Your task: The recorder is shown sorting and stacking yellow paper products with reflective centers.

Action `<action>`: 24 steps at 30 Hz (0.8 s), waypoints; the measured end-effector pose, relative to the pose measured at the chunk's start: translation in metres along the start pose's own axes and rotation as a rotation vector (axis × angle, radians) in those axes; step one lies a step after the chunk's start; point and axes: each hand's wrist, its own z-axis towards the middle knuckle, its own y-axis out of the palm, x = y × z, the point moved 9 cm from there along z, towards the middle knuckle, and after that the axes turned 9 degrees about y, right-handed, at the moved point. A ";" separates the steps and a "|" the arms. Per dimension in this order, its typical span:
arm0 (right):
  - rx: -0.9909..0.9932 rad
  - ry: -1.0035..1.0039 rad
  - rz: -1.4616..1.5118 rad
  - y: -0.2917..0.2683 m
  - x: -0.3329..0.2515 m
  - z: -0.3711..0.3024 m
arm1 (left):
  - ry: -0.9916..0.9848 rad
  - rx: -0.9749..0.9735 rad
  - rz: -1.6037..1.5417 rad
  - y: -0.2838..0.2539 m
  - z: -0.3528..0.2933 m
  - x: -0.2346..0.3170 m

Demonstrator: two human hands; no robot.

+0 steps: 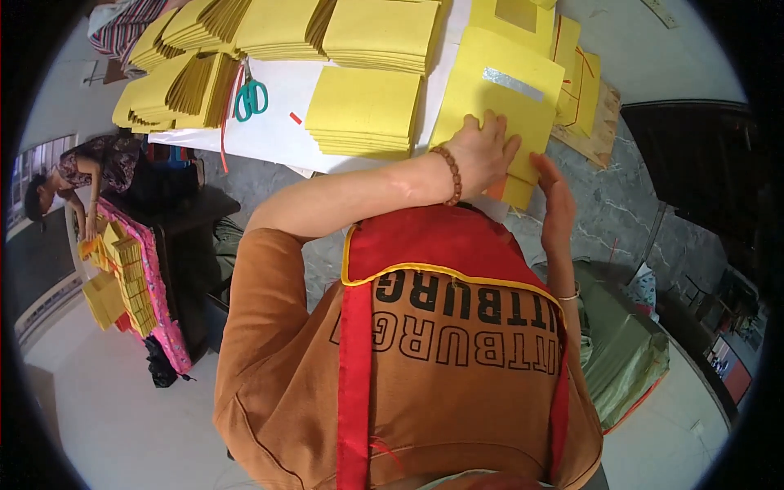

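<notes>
My left hand (482, 155), a brown bead bracelet at its wrist, lies with fingers apart on a stack of yellow paper (510, 69) that bears a silver strip. At the right edge of this stack, my right hand (557, 204) is held upright, fingers stretched out and touching or very close to the paper; its thumb side is partly hidden. Under my left hand a smaller folded yellow piece and a bit of orange show at the near edge. To the left sits a neat pile of folded yellow paper (363, 110).
Several more yellow paper piles (380, 33) cover the white tabletop (278, 147). Teal-handled scissors (251, 100) lie among them. Bundles tied with red string (580, 90) stand on a wooden board (600, 135). At far left another person (98, 167) handles yellow paper at a pink-covered table (167, 327).
</notes>
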 end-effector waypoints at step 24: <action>0.076 -0.109 -0.120 0.003 -0.009 0.008 | -0.298 0.156 -0.123 0.030 -0.161 -0.123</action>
